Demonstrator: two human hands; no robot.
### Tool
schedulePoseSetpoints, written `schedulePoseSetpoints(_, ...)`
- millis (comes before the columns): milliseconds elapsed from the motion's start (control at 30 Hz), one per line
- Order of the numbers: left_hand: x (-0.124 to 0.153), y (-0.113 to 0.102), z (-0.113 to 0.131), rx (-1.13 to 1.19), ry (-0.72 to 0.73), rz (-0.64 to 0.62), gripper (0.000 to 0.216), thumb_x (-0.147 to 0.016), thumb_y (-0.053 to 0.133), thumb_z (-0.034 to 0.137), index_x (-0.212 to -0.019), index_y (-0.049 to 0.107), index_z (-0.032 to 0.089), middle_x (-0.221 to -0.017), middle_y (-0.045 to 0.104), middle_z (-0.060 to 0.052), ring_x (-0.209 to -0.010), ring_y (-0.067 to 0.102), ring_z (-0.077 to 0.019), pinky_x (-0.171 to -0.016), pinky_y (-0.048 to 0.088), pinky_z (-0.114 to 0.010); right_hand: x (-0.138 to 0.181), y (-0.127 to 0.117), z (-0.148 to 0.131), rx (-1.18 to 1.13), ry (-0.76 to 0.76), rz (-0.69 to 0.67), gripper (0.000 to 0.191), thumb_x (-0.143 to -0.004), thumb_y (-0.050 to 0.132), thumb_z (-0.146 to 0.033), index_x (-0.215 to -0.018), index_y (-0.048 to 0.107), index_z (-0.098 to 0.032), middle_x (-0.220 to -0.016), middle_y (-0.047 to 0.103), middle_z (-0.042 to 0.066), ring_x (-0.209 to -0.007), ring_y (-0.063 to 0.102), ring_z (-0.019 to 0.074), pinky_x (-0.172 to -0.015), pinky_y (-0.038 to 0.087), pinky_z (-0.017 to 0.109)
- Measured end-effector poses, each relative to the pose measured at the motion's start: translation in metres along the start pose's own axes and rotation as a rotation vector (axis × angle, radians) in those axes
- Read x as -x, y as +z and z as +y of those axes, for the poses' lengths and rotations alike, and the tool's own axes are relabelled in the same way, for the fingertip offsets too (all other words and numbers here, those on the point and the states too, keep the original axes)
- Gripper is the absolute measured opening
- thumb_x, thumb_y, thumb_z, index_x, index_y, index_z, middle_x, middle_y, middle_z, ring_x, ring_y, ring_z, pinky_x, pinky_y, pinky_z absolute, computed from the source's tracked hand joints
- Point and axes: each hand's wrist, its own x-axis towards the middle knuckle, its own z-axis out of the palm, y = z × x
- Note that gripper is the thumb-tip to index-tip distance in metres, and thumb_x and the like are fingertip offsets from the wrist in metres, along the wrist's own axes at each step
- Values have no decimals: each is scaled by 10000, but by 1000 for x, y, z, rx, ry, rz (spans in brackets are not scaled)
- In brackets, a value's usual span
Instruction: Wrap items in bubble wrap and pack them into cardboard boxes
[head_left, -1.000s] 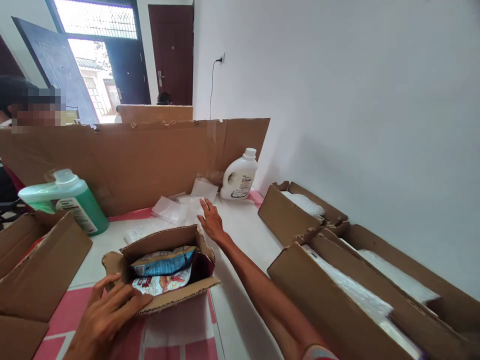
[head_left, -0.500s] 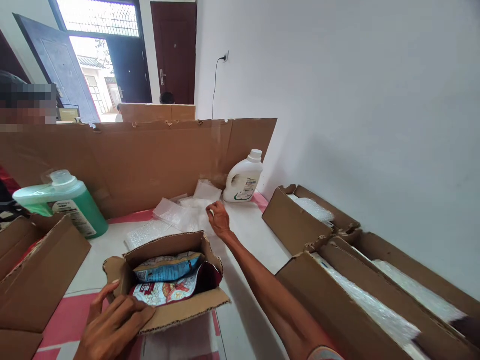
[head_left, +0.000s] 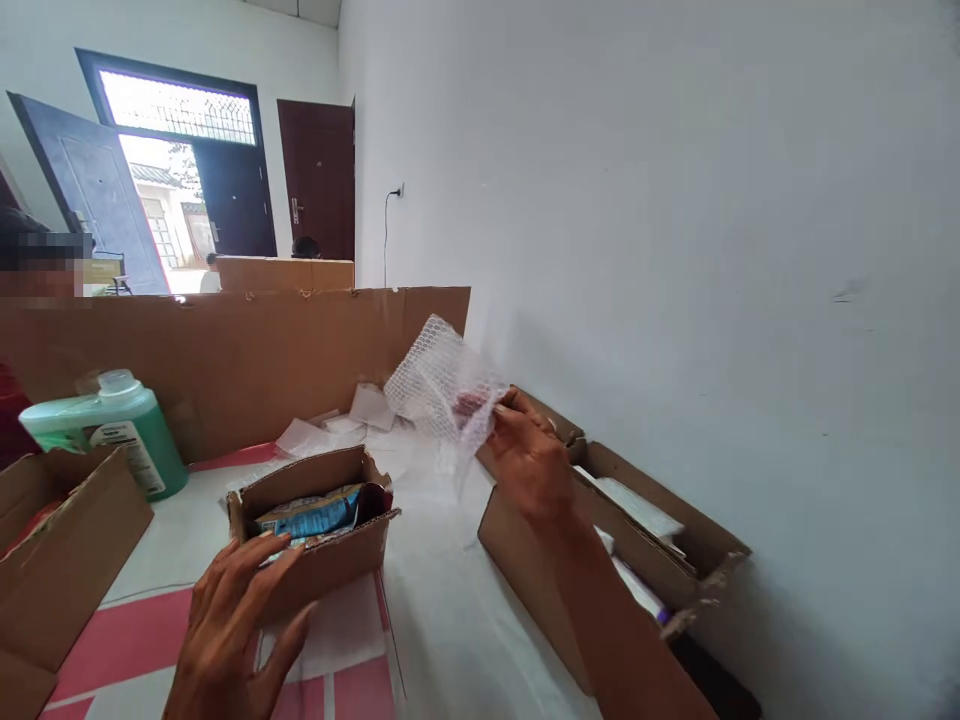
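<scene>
Bubble wrap (head_left: 426, 378) is now raised, pinched by the right hand (head_left: 531, 456), packets (head_left: 316, 516) already boxed near the open, empty left hand (head_left: 231, 622).

It's shiny, bubbled clear plastic on the wrap (head_left: 429, 378), matt cardboard on the box (head_left: 337, 570), smooth plastic on the green bottle (head_left: 159, 440)!

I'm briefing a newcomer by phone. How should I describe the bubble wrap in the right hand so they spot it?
Find the long cardboard panel standing across the table. Overlapping its right end in view is clear bubble wrap, gripped by the right hand. Unlike the pale pieces lying on the table, it is held up in the air.
</scene>
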Motion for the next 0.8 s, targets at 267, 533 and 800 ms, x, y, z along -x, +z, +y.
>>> schedulePoseSetpoints(267, 12, -15, 59, 864, -772, -106, 835, -756, 708, 635, -1465, 437, 289, -1441, 590, -114, -1316, 572, -322, -1039, 526, -444, 120, -1, -38, -51, 220, -46, 361, -882, 558, -528, -978, 711, -215, -1047, 759, 105, -958, 718, 291, -836, 582, 468)
schedulePoseSetpoints(533, 78, -33, 95, 1059, -1238, -184, 565, -686, 798, 575, -1107, 719, 207, -1061, 757, -71, -939, 701, -227, -805, 569, -295, 200, -17, 40, -298, 648, -116, 325, -879, 638, -486, -922, 740, -181, -1054, 772, 150, -950, 745, 296, -852, 578, 473)
schedulePoseSetpoints(800, 193, -38, 132, 695, -1506, -43, 567, -581, 774, 692, -878, 656, 223, -800, 707, -31, -802, 706, -247, -635, 581, -305, 256, -59, 96, 384, 479, 172, 476, -930, 505, -638, -1022, 688, -209, -1152, 701, 139, -1081, 673, 323, -865, 567, 444)
